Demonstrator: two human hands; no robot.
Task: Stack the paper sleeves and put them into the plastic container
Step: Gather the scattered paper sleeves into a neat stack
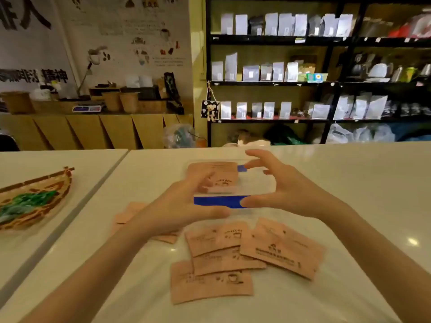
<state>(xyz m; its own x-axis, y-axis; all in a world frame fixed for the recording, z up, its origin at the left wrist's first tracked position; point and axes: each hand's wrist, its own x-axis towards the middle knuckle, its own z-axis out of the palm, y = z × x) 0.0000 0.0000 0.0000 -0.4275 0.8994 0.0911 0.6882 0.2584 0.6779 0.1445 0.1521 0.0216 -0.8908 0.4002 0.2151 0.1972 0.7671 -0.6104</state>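
A clear plastic container (256,183) with a blue front latch (217,201) stands on the white counter. A stack of pinkish paper sleeves (213,170) lies in its left part. My left hand (184,206) reaches over the container's front left corner, fingers on that stack and thumb along the near edge. My right hand (282,185) spans the container's right side, thumb on the blue latch, index finger by a small blue tab (242,168) at the back. Several loose sleeves (233,259) lie spread on the counter in front of me. A few more sleeves (130,212) show under my left wrist.
A woven basket (32,201) with green packets sits on the adjoining table at left, across a seam (93,194). Black shelves (326,85) with bags stand behind the counter. The counter's right side (361,183) is bare white surface.
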